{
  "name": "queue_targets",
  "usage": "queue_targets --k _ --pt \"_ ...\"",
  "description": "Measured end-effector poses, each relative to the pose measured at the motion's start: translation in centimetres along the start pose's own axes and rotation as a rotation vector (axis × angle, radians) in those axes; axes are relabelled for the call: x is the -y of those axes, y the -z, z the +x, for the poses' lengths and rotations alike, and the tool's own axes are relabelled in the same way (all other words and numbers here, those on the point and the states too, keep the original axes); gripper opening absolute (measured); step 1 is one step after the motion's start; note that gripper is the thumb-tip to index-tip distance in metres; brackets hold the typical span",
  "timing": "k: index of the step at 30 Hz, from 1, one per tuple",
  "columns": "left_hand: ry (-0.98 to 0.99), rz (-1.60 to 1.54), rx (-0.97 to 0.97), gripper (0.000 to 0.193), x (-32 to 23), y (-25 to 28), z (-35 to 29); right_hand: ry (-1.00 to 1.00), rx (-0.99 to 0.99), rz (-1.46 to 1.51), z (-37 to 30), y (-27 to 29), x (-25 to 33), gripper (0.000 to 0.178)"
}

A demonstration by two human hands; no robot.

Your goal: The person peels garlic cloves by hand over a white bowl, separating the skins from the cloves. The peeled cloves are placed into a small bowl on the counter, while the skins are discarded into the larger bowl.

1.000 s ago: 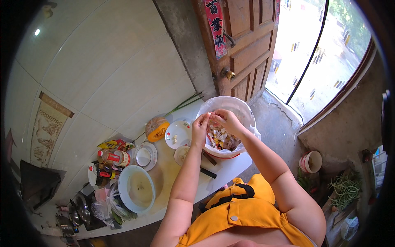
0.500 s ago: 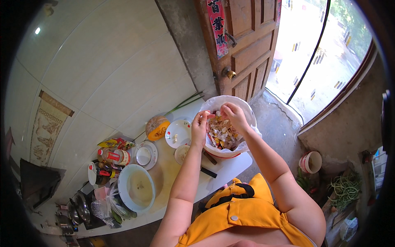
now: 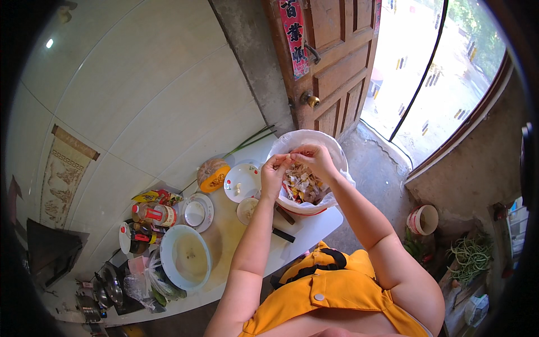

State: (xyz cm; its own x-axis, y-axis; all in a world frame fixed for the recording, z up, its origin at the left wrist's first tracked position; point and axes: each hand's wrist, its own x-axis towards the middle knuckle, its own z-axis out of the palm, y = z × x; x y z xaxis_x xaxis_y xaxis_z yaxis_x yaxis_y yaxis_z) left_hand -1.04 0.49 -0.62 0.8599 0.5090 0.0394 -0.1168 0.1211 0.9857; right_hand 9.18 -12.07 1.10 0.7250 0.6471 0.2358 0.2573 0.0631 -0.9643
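Note:
Over a lined waste bin (image 3: 336, 150), my two hands meet with their fingertips pinched together. My left hand (image 3: 273, 177) grips a small pale garlic clove (image 3: 289, 156), mostly covered by the fingers. Thumb and fingers of my right hand (image 3: 315, 160) are closed on the same clove from the other side. Below them, the bin holds a heap of papery skins and peelings (image 3: 303, 184). Left of my left hand, a white plate (image 3: 252, 171) carries a few peeled cloves (image 3: 238, 188). A small bowl (image 3: 245, 212) stands beside my left forearm, partly hidden by it.
A cut pumpkin (image 3: 215, 178), green stalks (image 3: 252, 140) and a dark-handled knife (image 3: 283, 235) lie on the white table. Farther left are stacked dishes (image 3: 209, 218), a basin of water (image 3: 205, 269) and bottles (image 3: 157, 213). Beyond the bin stands an open wooden door (image 3: 331, 73).
My right hand has moved left and down to my left hand, so the fingertips that were apart now touch at the clove. The view has shifted slightly.

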Motion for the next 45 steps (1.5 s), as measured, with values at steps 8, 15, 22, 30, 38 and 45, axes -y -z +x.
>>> queue_targets --k 8,15,22,30,38,45 --pt "-0.033 0.058 -0.008 0.014 -0.2 -0.2 -0.1 -0.097 0.057 0.168 0.3 0.3 -0.7 0.015" --pt "-0.084 0.071 0.007 0.012 -0.1 -0.3 0.0 -0.131 0.046 0.294 0.1 0.0 -0.6 0.018" --pt "-0.156 0.172 -0.041 0.012 -0.2 -0.5 0.0 -0.160 0.032 0.281 0.3 -0.1 -0.4 0.016" --pt "-0.099 0.127 -0.072 0.013 -1.1 -0.7 -0.3 -0.131 0.043 0.349 0.2 -0.4 0.0 0.017" --pt "-0.123 0.114 -0.090 0.011 -0.9 -0.4 -0.2 0.038 -0.042 0.135 -0.4 -1.3 1.1 0.009" --pt "-0.080 0.069 -0.073 0.014 -0.6 -0.2 0.0 0.210 -0.020 -0.175 0.1 -1.0 1.8 0.010"
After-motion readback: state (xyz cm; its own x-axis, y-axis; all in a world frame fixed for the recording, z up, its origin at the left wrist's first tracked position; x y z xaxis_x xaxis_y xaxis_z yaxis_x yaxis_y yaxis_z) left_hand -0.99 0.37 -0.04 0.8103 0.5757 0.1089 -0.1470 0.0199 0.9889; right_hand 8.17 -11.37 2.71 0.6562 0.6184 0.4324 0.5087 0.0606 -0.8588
